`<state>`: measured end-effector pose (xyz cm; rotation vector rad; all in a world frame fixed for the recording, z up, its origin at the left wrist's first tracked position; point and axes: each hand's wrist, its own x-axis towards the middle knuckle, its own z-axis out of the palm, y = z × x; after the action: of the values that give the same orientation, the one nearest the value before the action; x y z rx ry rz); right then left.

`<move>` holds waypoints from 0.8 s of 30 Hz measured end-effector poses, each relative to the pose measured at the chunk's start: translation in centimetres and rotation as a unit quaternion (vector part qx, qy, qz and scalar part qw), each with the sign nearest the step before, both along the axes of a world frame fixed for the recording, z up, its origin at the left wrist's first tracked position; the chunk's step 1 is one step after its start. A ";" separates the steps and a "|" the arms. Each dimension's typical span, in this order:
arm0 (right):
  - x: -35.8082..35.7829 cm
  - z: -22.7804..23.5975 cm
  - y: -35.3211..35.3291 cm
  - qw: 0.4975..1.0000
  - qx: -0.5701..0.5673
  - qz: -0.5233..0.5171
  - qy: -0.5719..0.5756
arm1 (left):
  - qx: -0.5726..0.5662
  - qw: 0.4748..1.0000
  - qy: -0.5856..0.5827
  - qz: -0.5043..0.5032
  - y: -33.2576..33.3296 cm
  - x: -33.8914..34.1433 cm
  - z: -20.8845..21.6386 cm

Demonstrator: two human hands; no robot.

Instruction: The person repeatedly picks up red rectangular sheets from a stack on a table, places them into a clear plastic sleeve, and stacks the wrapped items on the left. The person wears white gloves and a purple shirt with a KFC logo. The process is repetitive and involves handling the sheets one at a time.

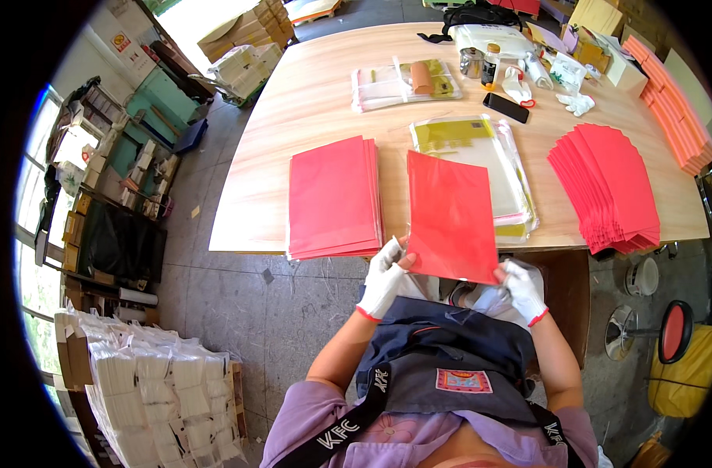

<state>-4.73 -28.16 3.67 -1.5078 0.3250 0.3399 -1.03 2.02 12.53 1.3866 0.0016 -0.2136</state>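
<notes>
A flat red sheet (451,214) in what looks like a glossy clear sleeve is held up by its near corners. My left hand (385,277), in a white fingerless glove, pinches the near left corner. On the near right corner, my right hand (521,287), gloved alike, grips the edge. Partly behind the sheet lies a pile of clear plastic bags (512,171) with olive-green printing. To its left rests a neat stack of red packets (334,196). Over on the right, red sheets (609,183) lie fanned out in an overlapping pile.
Toward the back of the wooden table (317,86) are a bundle of bags (387,87), a black phone (506,108), a bottle (490,66) and a metal can (471,62). Orange stacks (672,109) line the right edge. Wrapped white bundles (161,390) stand on the floor at left.
</notes>
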 end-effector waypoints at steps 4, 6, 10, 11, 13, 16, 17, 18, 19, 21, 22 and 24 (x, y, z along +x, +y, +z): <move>2.5 3.8 7.5 0.996 0.013 0.087 0.009 | 0.152 0.982 -0.102 0.043 6.4 -0.7 2.8; 5.6 4.0 11.8 0.987 0.025 0.088 -0.134 | 0.151 0.962 -0.174 0.147 9.1 -0.3 3.6; 11.6 6.9 20.1 0.983 0.012 0.143 -0.115 | 0.201 0.923 -0.177 0.278 18.1 3.2 0.0; 12.2 6.9 21.5 0.973 -0.062 0.185 -0.126 | 0.270 0.896 -0.175 0.306 19.9 4.3 -2.0; 13.6 4.5 22.2 0.929 -0.237 0.194 -0.208 | 0.431 0.854 -0.106 0.272 19.5 4.6 -3.6; 12.1 4.6 21.6 0.909 -0.308 0.180 -0.216 | 0.377 0.888 -0.042 0.260 21.1 4.4 -7.6; 11.0 7.1 20.5 0.947 -0.191 0.174 -0.189 | 0.355 0.893 -0.049 0.271 22.9 4.6 -9.0; 9.8 8.8 18.8 0.971 -0.072 0.160 -0.165 | 0.332 0.900 -0.053 0.278 23.8 4.8 -10.5; 9.5 7.5 16.3 0.975 -0.041 0.143 -0.164 | 0.359 0.890 -0.076 0.269 23.0 5.0 -10.8; 6.7 9.2 10.3 0.985 0.044 0.024 -0.165 | 0.360 0.877 -0.111 0.298 21.8 4.8 -9.5; 6.1 7.7 6.5 0.975 -0.003 -0.055 -0.217 | 0.337 0.873 -0.122 0.330 21.3 4.4 -8.9; 3.7 8.2 -1.4 0.942 -0.126 -0.226 -0.212 | 0.413 0.814 -0.164 0.374 21.4 3.7 -7.8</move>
<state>-1.04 -29.60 11.87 -1.6570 0.3653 -0.4039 2.69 23.39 4.70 2.1561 0.3917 0.7878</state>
